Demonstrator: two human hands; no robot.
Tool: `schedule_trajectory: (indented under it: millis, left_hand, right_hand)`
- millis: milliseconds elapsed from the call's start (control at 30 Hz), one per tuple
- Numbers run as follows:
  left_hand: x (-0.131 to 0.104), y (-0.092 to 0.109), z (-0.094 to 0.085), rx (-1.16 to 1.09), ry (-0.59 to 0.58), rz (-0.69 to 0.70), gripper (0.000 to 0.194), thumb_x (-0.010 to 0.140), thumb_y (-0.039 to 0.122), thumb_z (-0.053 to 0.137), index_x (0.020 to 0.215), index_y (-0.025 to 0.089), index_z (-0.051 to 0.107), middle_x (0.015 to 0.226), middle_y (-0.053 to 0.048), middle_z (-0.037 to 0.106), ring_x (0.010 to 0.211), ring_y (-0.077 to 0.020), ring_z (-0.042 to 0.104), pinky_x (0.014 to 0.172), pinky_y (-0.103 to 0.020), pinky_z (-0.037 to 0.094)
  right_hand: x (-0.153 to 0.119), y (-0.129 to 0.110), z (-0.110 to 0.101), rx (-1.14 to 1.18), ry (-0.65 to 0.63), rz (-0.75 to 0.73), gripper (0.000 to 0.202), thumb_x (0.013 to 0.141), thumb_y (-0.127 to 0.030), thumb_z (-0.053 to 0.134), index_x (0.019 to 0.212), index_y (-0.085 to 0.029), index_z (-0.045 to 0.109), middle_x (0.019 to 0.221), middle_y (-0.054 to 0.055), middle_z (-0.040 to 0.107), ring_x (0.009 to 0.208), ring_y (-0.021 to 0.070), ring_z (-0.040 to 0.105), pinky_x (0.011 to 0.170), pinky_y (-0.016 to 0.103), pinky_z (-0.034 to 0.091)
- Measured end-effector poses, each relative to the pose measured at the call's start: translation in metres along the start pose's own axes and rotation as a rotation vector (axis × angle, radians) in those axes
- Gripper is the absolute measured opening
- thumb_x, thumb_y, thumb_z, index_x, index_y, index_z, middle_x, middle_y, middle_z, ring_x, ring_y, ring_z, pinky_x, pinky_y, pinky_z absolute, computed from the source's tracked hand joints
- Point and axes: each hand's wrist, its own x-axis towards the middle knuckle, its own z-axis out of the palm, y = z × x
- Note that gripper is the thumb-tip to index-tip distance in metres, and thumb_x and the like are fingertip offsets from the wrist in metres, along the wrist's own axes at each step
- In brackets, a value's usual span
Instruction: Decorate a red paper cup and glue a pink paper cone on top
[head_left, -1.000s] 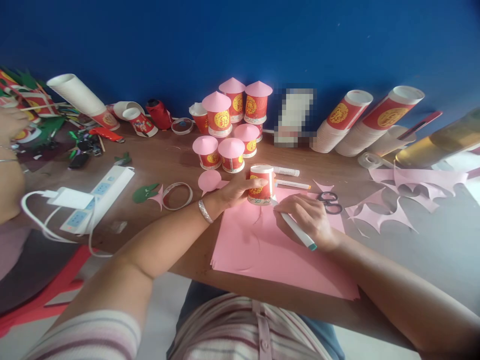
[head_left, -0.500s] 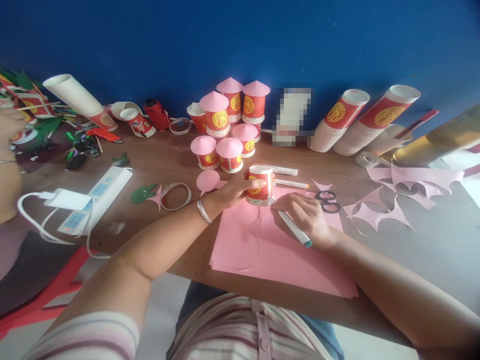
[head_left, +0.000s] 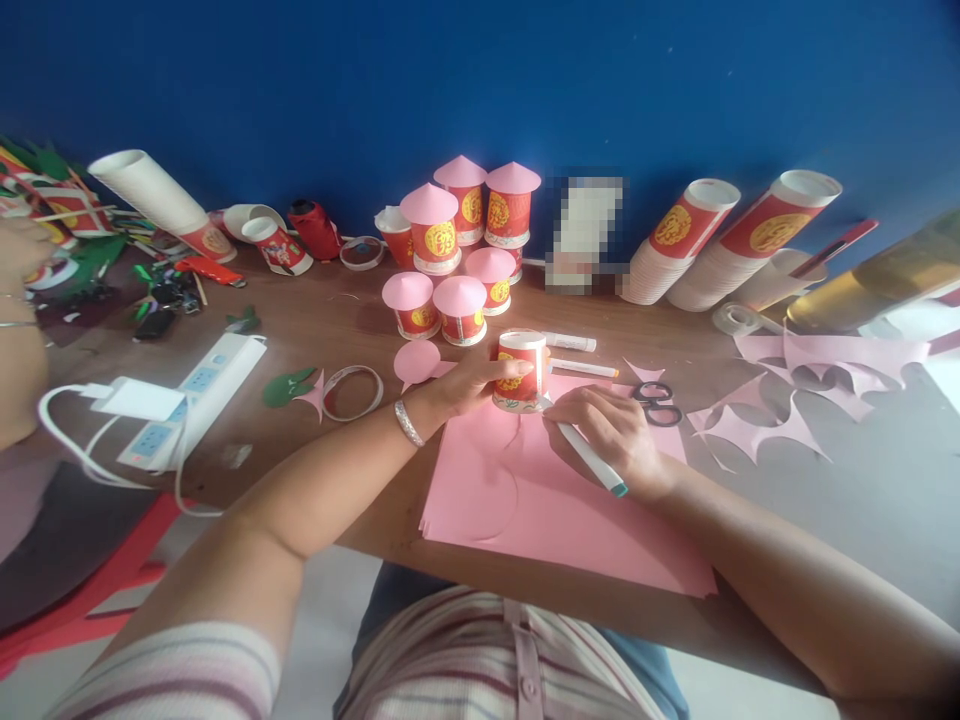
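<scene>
My left hand (head_left: 480, 383) is wrapped round a red paper cup (head_left: 523, 352) with a gold print and a white rim, steadying it above the far part of a stack of pink paper (head_left: 525, 500). A white marker pen (head_left: 592, 461) with a green end is pinched in my right hand (head_left: 611, 432). Its tip meets the lower white band of the cup, at the cup's right side, where greenish marks show. Two more white markers (head_left: 583, 368) lie just behind the cup. Black-handled scissors (head_left: 657, 403) rest beyond my right hand.
Several red cups with pink cone tops (head_left: 429, 220) stand behind. Stacked paper cups (head_left: 679, 240) lean at the right, near pink paper scraps (head_left: 765, 415). At the left are a power strip (head_left: 195, 400), a tape roll (head_left: 352, 393) and another person's arm (head_left: 16, 370).
The marker and my right hand have shifted very slightly at the cup's lower edge. My left hand and the cup have stayed in place.
</scene>
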Motion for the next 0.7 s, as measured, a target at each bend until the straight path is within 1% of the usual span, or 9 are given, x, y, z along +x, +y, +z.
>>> schedule_trajectory:
  millis: [133,233,333,433,500,533,567,633,700]
  left_hand:
    - [0.0001,-0.0012,-0.0002,-0.022,0.009,-0.005,0.022,0.087,0.040,0.078,0.088,0.020,0.068,0.087,-0.003,0.067,0.083,-0.0186,0.061,0.082,-0.033,0.050]
    - [0.0001,0.0007,0.0008,-0.015,0.015,-0.015,0.024,0.086,0.041,0.079,0.088,0.020,0.067,0.086,-0.003,0.066,0.082,-0.0189,0.060,0.080,-0.034,0.050]
    - [0.0007,0.0022,0.0017,-0.017,0.018,-0.001,0.025,0.084,0.039,0.080,0.087,0.020,0.066,0.083,-0.003,0.064,0.081,-0.0189,0.060,0.078,-0.033,0.051]
    - [0.0020,0.0003,0.0010,-0.079,0.048,-0.003,0.023,0.082,0.033,0.082,0.087,0.020,0.065,0.080,-0.001,0.062,0.076,-0.0158,0.057,0.074,-0.031,0.049]
    - [0.0030,-0.0022,-0.0004,-0.122,0.063,-0.018,0.022,0.082,0.031,0.082,0.093,0.019,0.067,0.080,0.000,0.062,0.075,-0.0151,0.057,0.072,-0.030,0.047]
    - [0.0035,-0.0032,-0.0011,-0.135,0.067,-0.029,0.025,0.081,0.031,0.082,0.099,0.019,0.069,0.081,-0.001,0.064,0.077,-0.0160,0.059,0.073,-0.030,0.047]
    - [0.0040,-0.0039,-0.0016,-0.142,0.069,-0.042,0.032,0.081,0.032,0.082,0.107,0.019,0.071,0.084,-0.002,0.066,0.080,-0.0175,0.062,0.073,-0.031,0.048]
    - [0.0047,-0.0038,-0.0017,-0.154,0.077,-0.060,0.046,0.080,0.035,0.082,0.122,0.019,0.070,0.093,-0.004,0.070,0.088,-0.0209,0.066,0.077,-0.033,0.050]
    - [0.0050,-0.0023,-0.0003,-0.171,0.074,-0.063,0.056,0.080,0.035,0.081,0.132,0.020,0.068,0.100,-0.006,0.072,0.095,-0.0231,0.069,0.082,-0.036,0.052]
  right_hand:
    - [0.0000,0.0018,-0.0015,0.008,-0.023,-0.001,0.026,0.094,0.000,0.061,0.109,-0.021,0.063,0.083,0.002,0.071,0.069,0.0165,0.069,0.062,0.030,0.055]
    - [-0.0002,0.0021,-0.0014,0.013,-0.027,-0.001,0.029,0.093,0.001,0.061,0.112,-0.021,0.065,0.082,0.001,0.071,0.069,0.0169,0.069,0.062,0.030,0.054]
    - [0.0003,0.0010,-0.0009,0.010,-0.004,-0.009,0.028,0.091,0.003,0.062,0.106,-0.020,0.064,0.078,0.000,0.068,0.065,0.0159,0.066,0.060,0.030,0.052]
    - [0.0016,-0.0009,-0.0011,0.014,0.024,-0.028,0.028,0.090,0.004,0.061,0.101,-0.021,0.061,0.075,-0.002,0.066,0.063,0.0146,0.064,0.058,0.029,0.052]
    - [0.0024,-0.0023,-0.0017,0.023,0.029,-0.036,0.029,0.089,0.004,0.061,0.102,-0.022,0.061,0.075,-0.002,0.066,0.064,0.0148,0.065,0.059,0.029,0.054]
    - [0.0027,-0.0029,-0.0020,0.031,0.029,-0.033,0.030,0.088,0.004,0.061,0.103,-0.023,0.061,0.076,-0.002,0.067,0.066,0.0153,0.066,0.061,0.030,0.056]
    - [0.0028,-0.0035,-0.0024,0.042,0.028,-0.028,0.031,0.088,0.003,0.062,0.104,-0.023,0.062,0.076,-0.003,0.067,0.068,0.0157,0.068,0.065,0.031,0.060]
    - [0.0027,-0.0045,-0.0031,0.073,0.016,-0.014,0.032,0.088,0.002,0.063,0.106,-0.024,0.063,0.078,-0.003,0.069,0.071,0.0160,0.069,0.078,0.036,0.066]
    - [0.0024,-0.0053,-0.0036,0.109,-0.015,-0.004,0.032,0.089,0.002,0.063,0.107,-0.025,0.063,0.080,-0.003,0.070,0.071,0.0152,0.069,0.087,0.040,0.068]
